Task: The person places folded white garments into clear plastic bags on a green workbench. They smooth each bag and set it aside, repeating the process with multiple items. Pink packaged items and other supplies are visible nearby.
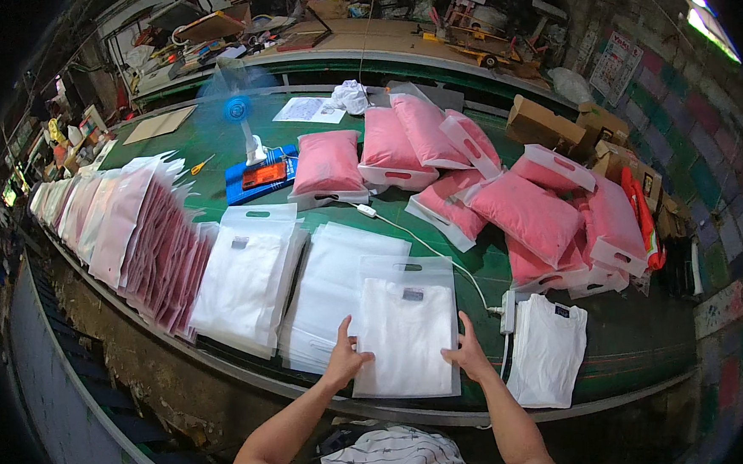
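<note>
Fan near blue box; yellow scissors left of both; cardboard boxes near patchwork wall.

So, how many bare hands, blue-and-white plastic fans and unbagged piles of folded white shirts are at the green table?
Bare left hand and right hand, at a frosted plastic bag: 2
Blue-and-white plastic fan: 1
Unbagged pile of folded white shirts: 1
Total: 4
</note>
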The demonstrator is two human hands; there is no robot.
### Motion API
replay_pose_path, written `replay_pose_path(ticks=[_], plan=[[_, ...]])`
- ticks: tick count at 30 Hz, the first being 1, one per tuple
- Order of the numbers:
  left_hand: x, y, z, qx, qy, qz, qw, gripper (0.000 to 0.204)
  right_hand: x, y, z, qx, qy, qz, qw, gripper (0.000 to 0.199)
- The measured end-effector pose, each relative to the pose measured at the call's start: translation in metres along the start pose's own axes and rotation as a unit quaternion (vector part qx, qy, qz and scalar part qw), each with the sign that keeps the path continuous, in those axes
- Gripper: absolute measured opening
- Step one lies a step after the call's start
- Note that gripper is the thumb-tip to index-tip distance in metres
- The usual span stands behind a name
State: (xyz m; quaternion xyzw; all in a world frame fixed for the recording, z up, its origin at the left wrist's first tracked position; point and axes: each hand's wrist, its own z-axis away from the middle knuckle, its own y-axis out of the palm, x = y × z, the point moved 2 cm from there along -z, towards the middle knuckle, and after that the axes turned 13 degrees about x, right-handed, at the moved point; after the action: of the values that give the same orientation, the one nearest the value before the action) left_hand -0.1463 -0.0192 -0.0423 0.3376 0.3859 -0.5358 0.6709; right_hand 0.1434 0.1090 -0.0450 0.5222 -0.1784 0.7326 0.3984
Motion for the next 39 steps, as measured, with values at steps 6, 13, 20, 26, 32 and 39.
replay_pose_path(ticks=[6, 13, 20, 26, 32, 39], plan=[[-0.047, -0.002, 0.016, 0.078, 0.132, -0.171, 0.973, 0.057, 0.031, 0.020, 0.011, 0.049, -0.056, 0.247, 0.966, 0.076], [-0.113, -0.123, 0.041, -0.050, 0.201, -0.247, 0.947, 0.056, 0.095, 0.139, -0.038, 0.103, -0.183, 0.203, 0.957, 0.083], [-0.192, -0.236, 0.120, -0.380, 0.363, -0.382, 0.760, 0.036, 0.119, 0.305, -0.139, 0.235, -0.195, -0.010, 0.952, 0.095], [-0.130, -0.234, 0.087, -0.202, 0.269, -0.409, 0.848, 0.030, 0.075, 0.359, -0.201, 0.169, -0.243, 0.268, 0.917, 0.096], [-0.093, -0.209, 0.065, -0.213, 0.244, -0.509, 0.798, 0.029, 0.043, 0.298, -0.166, 0.223, -0.097, 0.102, 0.964, 0.055], [-0.053, -0.102, 0.023, 0.087, 0.282, -0.484, 0.824, 0.028, 0.018, 0.174, -0.076, -0.182, -0.003, 0.428, 0.885, 0.041]])
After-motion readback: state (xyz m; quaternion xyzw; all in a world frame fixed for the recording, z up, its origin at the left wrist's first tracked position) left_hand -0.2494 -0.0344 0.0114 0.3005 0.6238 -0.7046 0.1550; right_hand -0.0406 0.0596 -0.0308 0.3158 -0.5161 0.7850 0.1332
